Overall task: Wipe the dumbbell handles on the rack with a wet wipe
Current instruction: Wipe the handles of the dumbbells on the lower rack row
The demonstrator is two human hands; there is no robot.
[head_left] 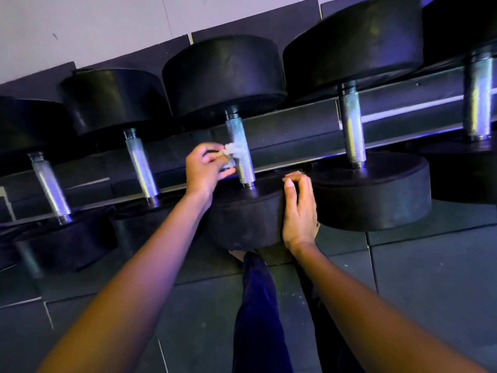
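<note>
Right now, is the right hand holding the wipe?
No, the left hand pinches the wet wipe; the right hand holds a dumbbell head.

No writing, number, brand or sign can be read anywhere in the view: the black end faces of the dumbbells (242,219) across the middle of the frame, the dark rail of the rack (295,127) behind them and the pale wall (80,25) in the upper left all show plain surfaces, dim under the purple light, with nothing legible on them
</note>
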